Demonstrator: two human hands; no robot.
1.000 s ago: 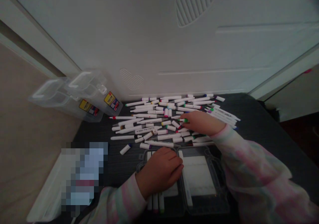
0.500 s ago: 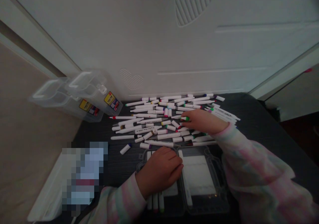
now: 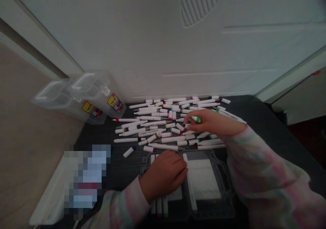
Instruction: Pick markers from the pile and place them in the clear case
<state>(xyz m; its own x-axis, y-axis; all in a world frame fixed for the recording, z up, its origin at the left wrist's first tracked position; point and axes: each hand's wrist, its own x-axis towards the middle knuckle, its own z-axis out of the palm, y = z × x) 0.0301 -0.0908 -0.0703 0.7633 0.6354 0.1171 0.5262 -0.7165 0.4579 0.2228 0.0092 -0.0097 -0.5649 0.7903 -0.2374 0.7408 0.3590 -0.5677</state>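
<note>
Right hand [image 3: 215, 122]: beyond the case [image 3: 225, 178], past its far right corner. Thumb and forefinger pinch a green-capped marker [image 3: 195, 119]; the other fingers are loosely curled. The marker is held just above the pile [image 3: 152, 123], green end pointing left.

Left hand [image 3: 164, 176]: palm down on the left half of the case, fingers bent. It covers a row [image 3: 159, 207] of pens lying in the case, whose ends stick out at the wrist. Cannot tell whether it grips any of them.

Right half of the case: white liner [image 3: 202, 179], bare. One pen [image 3: 190, 191] lies along the middle divider.

Edges and room: the pile starts touching the far edge of the case and runs back to the foot of the door [image 3: 163, 35]. It spreads wider than the case on both sides. A short stub [image 3: 128, 152] lies apart from it, off the far left corner of the case. There is bare mat [image 3: 122, 171] left of the case, up to a blurred patch. More bare mat lies right of the case, behind the right sleeve [image 3: 262, 185].

Two clear boxes [image 3: 84, 96] with yellow labels lie tilted, well to the far left of the case, at the mat's corner against the door.

Surface: dark ribbed mat. Beige floor [image 3: 25, 137] lies left of it. White panelled door behind. Light is dim.
</note>
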